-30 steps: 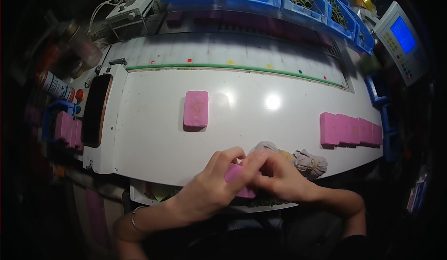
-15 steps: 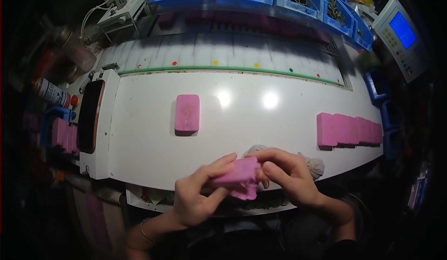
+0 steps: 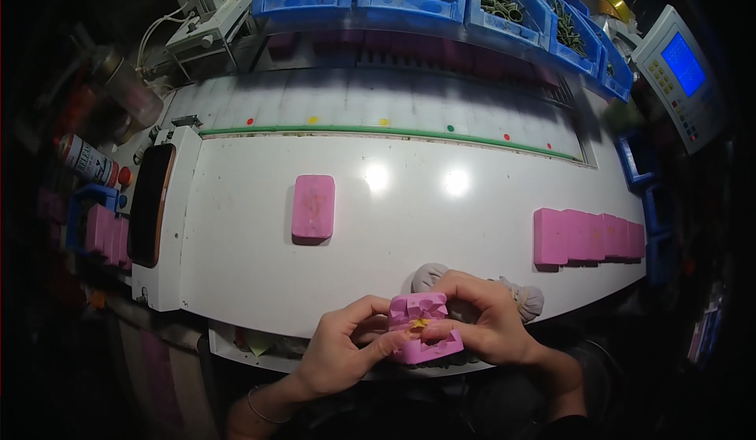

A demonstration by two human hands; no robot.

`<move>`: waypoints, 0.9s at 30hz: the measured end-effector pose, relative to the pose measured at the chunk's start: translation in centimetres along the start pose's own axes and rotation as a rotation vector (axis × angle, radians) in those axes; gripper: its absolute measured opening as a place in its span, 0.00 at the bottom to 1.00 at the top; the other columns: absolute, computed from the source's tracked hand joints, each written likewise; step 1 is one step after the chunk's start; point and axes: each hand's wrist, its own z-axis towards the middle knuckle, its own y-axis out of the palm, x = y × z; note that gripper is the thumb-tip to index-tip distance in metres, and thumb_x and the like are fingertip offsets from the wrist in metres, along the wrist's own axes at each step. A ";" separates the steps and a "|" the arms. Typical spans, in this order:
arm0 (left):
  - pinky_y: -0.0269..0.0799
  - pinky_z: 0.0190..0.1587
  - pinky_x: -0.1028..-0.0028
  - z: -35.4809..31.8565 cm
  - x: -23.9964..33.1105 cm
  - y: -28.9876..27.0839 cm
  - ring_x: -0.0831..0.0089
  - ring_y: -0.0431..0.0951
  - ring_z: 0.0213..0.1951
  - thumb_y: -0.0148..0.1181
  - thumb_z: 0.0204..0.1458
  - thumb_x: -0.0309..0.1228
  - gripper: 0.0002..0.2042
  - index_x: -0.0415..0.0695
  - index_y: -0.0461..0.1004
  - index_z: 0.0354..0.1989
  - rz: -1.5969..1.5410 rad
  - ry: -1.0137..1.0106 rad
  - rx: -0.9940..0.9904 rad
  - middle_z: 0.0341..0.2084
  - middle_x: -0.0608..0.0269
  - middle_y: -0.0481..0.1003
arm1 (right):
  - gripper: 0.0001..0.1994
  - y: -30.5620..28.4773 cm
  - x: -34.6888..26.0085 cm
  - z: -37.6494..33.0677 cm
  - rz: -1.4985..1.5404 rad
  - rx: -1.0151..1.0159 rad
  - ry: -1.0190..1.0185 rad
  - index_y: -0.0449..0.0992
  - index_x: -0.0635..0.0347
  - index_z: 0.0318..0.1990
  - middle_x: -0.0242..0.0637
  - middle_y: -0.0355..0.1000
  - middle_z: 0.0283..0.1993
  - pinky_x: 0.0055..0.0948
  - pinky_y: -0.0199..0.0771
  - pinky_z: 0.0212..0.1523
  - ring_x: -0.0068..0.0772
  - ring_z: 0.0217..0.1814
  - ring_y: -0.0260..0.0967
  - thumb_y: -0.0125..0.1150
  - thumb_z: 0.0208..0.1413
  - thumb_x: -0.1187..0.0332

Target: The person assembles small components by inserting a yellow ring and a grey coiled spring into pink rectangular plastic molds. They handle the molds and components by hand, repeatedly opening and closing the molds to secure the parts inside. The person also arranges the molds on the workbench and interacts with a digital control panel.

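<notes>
Both hands hold a pink rubber mould (image 3: 416,307) low over the table's near edge, its two parts spread apart on the side towards me. Between them shows a small yellow piece (image 3: 420,324), partly hidden by the thumbs. My left hand (image 3: 344,344) grips the left end, thumb pressed at the split. From the right, my right hand (image 3: 494,326) pinches the mould with its thumb at the yellow piece. Grey tied cloth bundles (image 3: 430,276) lie just behind the right hand. Farther off, a closed pink block (image 3: 313,207) rests alone on the white table.
Several pink blocks (image 3: 583,236) lean in a row at the right. A strip with coloured dots and a green edge (image 3: 409,131) crosses the back, below blue bins (image 3: 409,7) of green bands. A phone (image 3: 152,205) lies left; a control panel (image 3: 679,74) stands right.
The mould has turned and been spread apart, revealing the yellow piece. Both hands sit slightly lower. The coloured dots on the back strip have shifted left, and the view has tilted a little.
</notes>
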 end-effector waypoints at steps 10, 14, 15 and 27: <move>0.71 0.39 0.78 0.0 -0.6 -0.1 0.75 0.74 0.36 0.58 0.52 0.25 0.10 0.32 0.72 0.40 0.262 0.287 0.209 0.35 0.57 0.74 | 0.21 2.0 0.2 -1.3 -0.235 0.330 -0.419 0.69 0.64 0.49 0.49 0.65 0.48 0.29 0.70 0.39 0.38 0.43 0.67 0.65 0.46 0.70; 0.71 0.39 0.76 0.5 -0.6 0.0 0.69 0.76 0.36 0.57 0.52 0.25 0.09 0.33 0.73 0.39 0.467 0.438 0.218 0.35 0.54 0.74 | 0.12 2.6 1.3 -1.0 -0.578 0.398 -0.660 0.71 0.61 0.39 0.52 0.61 0.51 0.34 0.70 0.42 0.44 0.47 0.65 0.63 0.46 0.73; 0.71 0.40 0.75 0.5 -0.5 -0.2 0.68 0.76 0.37 0.58 0.52 0.26 0.10 0.33 0.73 0.40 0.478 0.448 0.173 0.36 0.53 0.74 | 0.11 2.8 1.5 -0.8 -0.582 0.427 -0.707 0.71 0.61 0.38 0.53 0.60 0.51 0.34 0.70 0.42 0.45 0.47 0.65 0.62 0.46 0.74; 0.69 0.46 0.73 1.1 -0.5 0.2 0.68 0.72 0.43 0.65 0.47 0.29 0.22 0.30 0.67 0.47 0.224 0.343 0.118 0.43 0.55 0.67 | 0.22 2.4 0.1 0.1 -0.295 0.324 -0.307 0.70 0.66 0.46 0.46 0.70 0.41 0.29 0.70 0.42 0.39 0.40 0.70 0.66 0.40 0.80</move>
